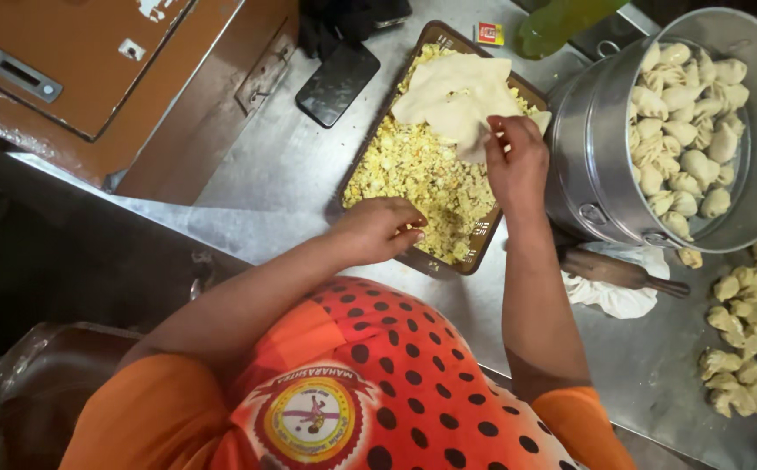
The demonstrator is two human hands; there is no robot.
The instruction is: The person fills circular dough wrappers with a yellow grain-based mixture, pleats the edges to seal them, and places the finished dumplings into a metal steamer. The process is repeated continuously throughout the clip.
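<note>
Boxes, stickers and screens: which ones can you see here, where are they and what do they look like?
Small box: on the metal table just past the far end of the tray, rectangular, red and yellow.
Phone: flat on the table left of the tray, a dark rectangle, screen off.
Bottle: at the top edge beside the steamer, green-yellow, no label showing.
Shirt badge: on the orange dotted shirt, round, yellow and red.

A working food kitchen: a steel counter carries a brown tray of crumbly yellow filling; right of the tray stands a metal steamer packed with folded dumplings, with a wooden rolling pin and more dumplings loose beyond it
</note>
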